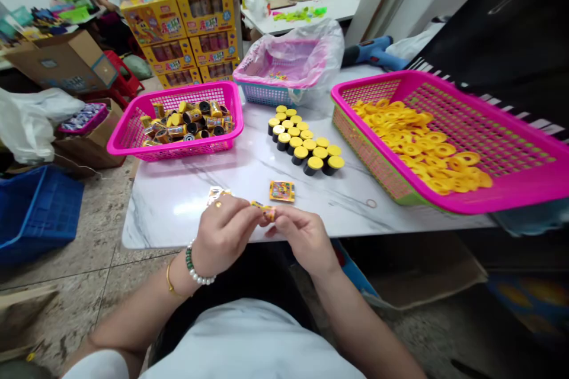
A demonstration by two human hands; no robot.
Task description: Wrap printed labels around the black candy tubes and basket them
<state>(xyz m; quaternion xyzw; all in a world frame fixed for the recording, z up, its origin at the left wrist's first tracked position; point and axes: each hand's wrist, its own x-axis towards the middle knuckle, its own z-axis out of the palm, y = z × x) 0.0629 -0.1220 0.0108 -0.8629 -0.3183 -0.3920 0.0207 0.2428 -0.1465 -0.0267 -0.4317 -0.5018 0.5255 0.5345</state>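
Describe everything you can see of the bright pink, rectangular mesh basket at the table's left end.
The bright pink, rectangular mesh basket looks like moulded plastic, with perforated walls and a broad, smooth rim around its open top. It stands upright on the white, grey-veined, marble-look table. Inside lies a jumbled heap of small, printed yellow-and-black cylinders, hiding its floor. Neither the bare left hand nor the bare right hand touches it.

Held pc (pixel 268 211) yel/multicol; caps (pixel 309 144) yel; tubs (pixel 312 171) blk; tbl (pixel 240 166) wht w/ gry veins.
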